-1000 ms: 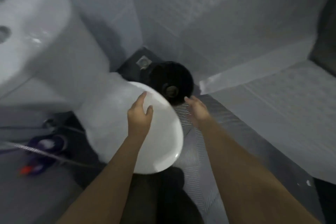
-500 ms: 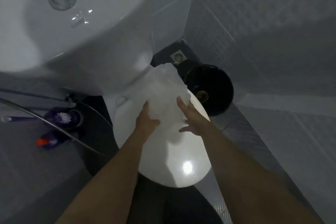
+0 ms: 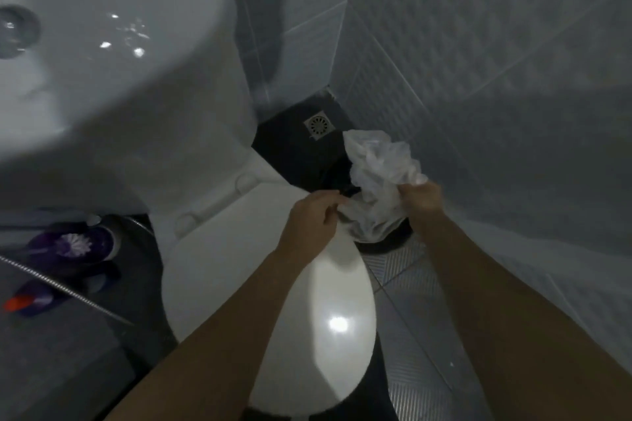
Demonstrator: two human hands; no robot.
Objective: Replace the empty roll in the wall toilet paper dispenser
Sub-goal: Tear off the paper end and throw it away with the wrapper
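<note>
the closed toilet lid (image 3: 239, 284) fills the lower centre, below the cistern (image 3: 119, 61). a crumpled clear plastic wrapper (image 3: 378, 178) hangs over the black bin (image 3: 379, 243) beside the bowl. left hand (image 3: 311, 222) fingers pinch its lower edge; right hand (image 3: 419, 196) fingers are clamped on its right side.

grey tiled walls (image 3: 478, 61), dark floor (image 3: 294, 147), floor drain (image 3: 319, 124), white toilet (image 3: 239, 267)

white toilet lid (image 3: 273, 301), purple brush holder (image 3: 73, 244)
</note>
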